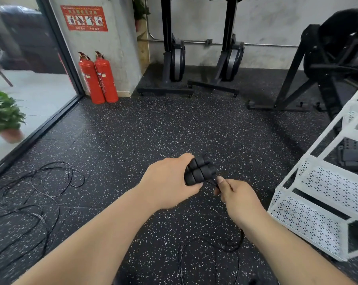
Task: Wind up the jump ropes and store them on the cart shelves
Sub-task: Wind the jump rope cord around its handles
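My left hand (170,183) grips two black foam jump-rope handles (200,169) bundled side by side, pointing up and to the right. Just right of them, my right hand (234,194) pinches the thin black cord (212,182) where it leaves the handles. That cord hangs below my right wrist and loops loosely on the floor (225,246). More black jump ropes (40,192) lie tangled on the speckled floor at the left. The white perforated cart (309,219) with stepped shelves stands at the right, close to my right hand.
Two red fire extinguishers (99,77) stand by a concrete pillar at the back left. Black rowing machines (174,58) and a fan bike (334,64) line the back wall. A glass wall runs along the left, with a potted plant (4,116) beyond it. Dark items (352,159) lie on a cart shelf.
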